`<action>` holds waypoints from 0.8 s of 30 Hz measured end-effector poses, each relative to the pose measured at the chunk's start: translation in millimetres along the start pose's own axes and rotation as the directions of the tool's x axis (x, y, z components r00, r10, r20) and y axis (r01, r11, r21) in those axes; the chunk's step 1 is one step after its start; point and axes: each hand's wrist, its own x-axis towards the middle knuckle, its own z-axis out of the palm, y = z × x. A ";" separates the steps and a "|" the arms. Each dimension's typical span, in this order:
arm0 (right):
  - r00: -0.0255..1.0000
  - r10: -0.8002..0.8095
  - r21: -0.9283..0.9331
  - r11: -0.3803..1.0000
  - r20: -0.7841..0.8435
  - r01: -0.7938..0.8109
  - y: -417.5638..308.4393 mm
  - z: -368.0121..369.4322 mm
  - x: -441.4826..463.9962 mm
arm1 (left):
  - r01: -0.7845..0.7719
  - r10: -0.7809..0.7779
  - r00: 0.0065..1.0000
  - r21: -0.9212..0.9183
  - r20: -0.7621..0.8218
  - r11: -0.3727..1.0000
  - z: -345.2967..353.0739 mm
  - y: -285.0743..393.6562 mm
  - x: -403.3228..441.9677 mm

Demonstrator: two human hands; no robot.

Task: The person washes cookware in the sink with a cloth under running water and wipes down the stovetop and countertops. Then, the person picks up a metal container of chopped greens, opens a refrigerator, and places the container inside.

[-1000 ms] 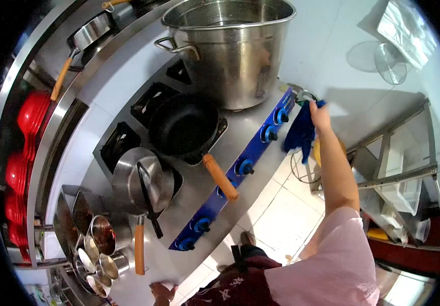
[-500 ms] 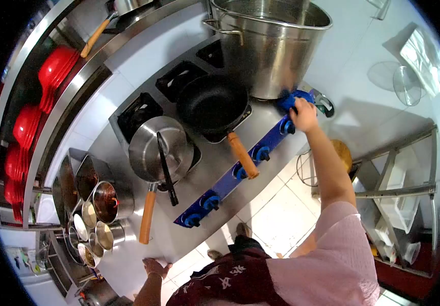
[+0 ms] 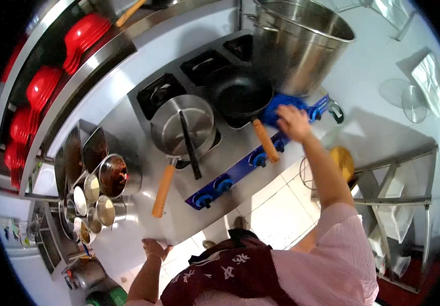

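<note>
My right hand (image 3: 294,123) presses a blue cloth (image 3: 279,105) onto the steel stove top, between the black frying pan (image 3: 243,97) and the foot of the tall steel stockpot (image 3: 301,56). Parts of the hand and cloth are blurred. My left hand (image 3: 155,248) lies at the counter's front edge with its fingers apart, holding nothing. To the left of the frying pan stands a steel saucepan (image 3: 171,135) with a wooden handle. Black tongs or a similar long black utensil (image 3: 189,148) lean across its rim.
Blue control knobs (image 3: 223,183) line the stove's front. Seasoning containers (image 3: 115,176), some with dark sauce, stand at the left. Red ladle-shaped bowls (image 3: 44,89) are stacked on the shelf. A metal rack (image 3: 393,199) stands at the right, and pan handles jut toward me.
My right hand has drawn the blue cloth leftward from the stove's right end to beside the frying pan. The view has shifted; my left hand stays at the counter edge.
</note>
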 end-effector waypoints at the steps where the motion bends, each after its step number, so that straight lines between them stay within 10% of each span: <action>1: 0.998 0.051 -0.026 0.998 -0.025 -0.052 11.8 9.7 3.6 | 0.006 -0.007 0.999 -0.019 -0.033 1.000 5.7 -1.3 2.6; 24: 0.929 -0.327 0.185 0.937 0.175 0.295 -302.8 31.1 -80.1 | -0.088 0.064 0.985 -0.146 -0.160 0.985 -41.2 -1.2 -55.2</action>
